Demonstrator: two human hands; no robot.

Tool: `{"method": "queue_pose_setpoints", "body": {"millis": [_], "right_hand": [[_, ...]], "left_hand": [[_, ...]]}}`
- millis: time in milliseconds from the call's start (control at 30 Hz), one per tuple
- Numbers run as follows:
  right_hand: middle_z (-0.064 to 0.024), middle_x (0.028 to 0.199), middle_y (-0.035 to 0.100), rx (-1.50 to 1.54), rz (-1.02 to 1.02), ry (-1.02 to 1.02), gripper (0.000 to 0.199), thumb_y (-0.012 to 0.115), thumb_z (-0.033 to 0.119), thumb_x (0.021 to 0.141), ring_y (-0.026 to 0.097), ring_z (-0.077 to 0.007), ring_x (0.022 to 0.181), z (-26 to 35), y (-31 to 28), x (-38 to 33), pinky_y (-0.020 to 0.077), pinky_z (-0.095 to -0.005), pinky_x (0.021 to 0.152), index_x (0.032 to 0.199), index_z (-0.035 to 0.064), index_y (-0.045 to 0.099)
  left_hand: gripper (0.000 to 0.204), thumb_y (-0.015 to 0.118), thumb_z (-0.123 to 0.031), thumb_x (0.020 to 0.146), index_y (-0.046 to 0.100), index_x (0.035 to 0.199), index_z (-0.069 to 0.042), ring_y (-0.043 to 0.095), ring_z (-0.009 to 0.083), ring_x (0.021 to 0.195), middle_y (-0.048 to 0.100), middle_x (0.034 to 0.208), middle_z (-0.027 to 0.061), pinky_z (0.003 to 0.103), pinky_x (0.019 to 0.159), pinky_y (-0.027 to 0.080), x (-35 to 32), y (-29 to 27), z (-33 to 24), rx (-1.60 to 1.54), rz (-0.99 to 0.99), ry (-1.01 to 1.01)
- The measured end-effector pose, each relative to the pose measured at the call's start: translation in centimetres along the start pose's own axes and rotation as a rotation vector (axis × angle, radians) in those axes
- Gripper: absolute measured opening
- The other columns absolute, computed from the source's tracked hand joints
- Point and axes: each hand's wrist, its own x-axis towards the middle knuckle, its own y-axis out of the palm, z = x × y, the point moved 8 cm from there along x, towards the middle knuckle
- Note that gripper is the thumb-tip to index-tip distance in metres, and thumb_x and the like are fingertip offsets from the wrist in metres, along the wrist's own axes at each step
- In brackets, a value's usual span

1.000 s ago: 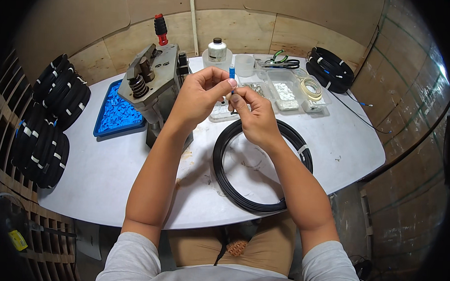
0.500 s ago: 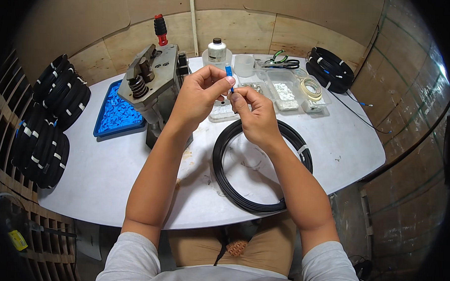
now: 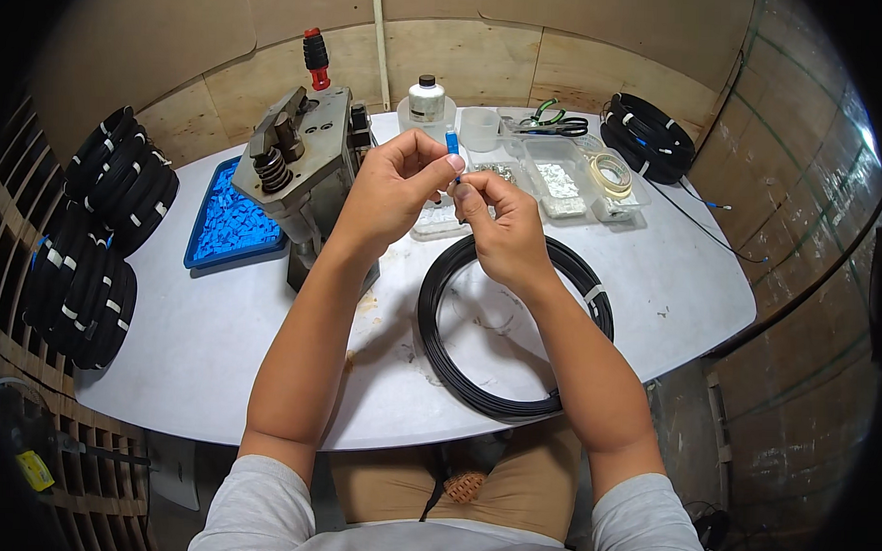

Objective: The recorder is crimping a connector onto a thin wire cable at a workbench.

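A small blue cable connector (image 3: 452, 143) with a whitish tip stands upright between my hands, above the table. My left hand (image 3: 405, 182) pinches it from the left between thumb and fingers. Just below, my right hand (image 3: 498, 216) is closed at the connector's lower end, thumb against the index finger; the piece between those fingertips is mostly covered, probably the cable end. Under my right hand and forearm lies a coil of black cable (image 3: 442, 358), bound with a white tie. Both hands are close together, nearly touching.
Left of my arms stand a metal press (image 3: 314, 145) and a blue tray (image 3: 201, 259) of small blue parts. Black cable coils (image 3: 101, 283) are stacked at the far left, another coil (image 3: 650, 137) at the back right. Behind are a bottle (image 3: 427, 100), plastic boxes (image 3: 551, 172), tape (image 3: 610, 175) and pliers (image 3: 542, 114).
The connector and the fingertips have shifted very slightly, the connector a touch to the right. Both hands keep their grip, and the rest is unchanged.
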Motion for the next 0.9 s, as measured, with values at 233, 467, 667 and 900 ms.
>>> {"method": "queue_pose_setpoints", "body": {"millis": [233,467,667,900], "right_hand": [[-0.0004,0.08,0.058,0.056,0.067,-0.003,0.017,0.052,0.013,0.099,0.051,-0.0084,0.076,0.0,0.2,0.1,0.0444,-0.025,0.073,0.094,0.0002,0.061],[0.0006,0.079,0.056,0.128,0.102,0.013,0.017,0.051,0.014,0.1,0.05,-0.0084,0.076,-0.6,0.4,0.3,0.0442,-0.0253,0.074,0.093,0.0014,0.059],[-0.0007,0.081,0.062,0.146,0.051,0.017,0.015,0.058,0.015,0.097,0.054,-0.0081,0.077,-0.6,0.5,0.2,0.0462,-0.0251,0.074,0.095,0.0008,0.063],[-0.0054,0.078,0.068,-0.065,-0.132,-0.049,0.014,0.066,0.014,0.091,0.062,-0.0093,0.073,0.6,-0.7,-0.2,0.0494,-0.0261,0.069,0.091,-0.0002,0.068]], "left_hand": [[0.021,0.063,-0.017,0.094,0.064,0.108,-0.001,0.058,0.0069,0.078,0.061,0.085,-0.0001,0.026,0.076,0.049,-0.1,0.6,-0.1,-0.088,0.094,-0.017],[0.019,0.064,-0.017,0.093,0.063,0.106,-0.002,0.057,0.0072,0.079,0.062,0.086,-0.0003,0.027,0.076,0.049,-0.1,0.8,0.1,-0.173,0.112,-0.004],[0.016,0.067,-0.016,0.091,0.063,0.1,-0.003,0.057,0.0076,0.08,0.062,0.087,0.0004,0.026,0.076,0.048,0.0,0.2,0.0,-0.119,0.016,0.036],[0.019,0.072,-0.015,0.088,0.063,0.095,0.0,0.058,0.0065,0.075,0.065,0.082,0.0026,0.024,0.069,0.048,0.0,0.9,-0.1,-0.137,-0.016,0.067]]}}
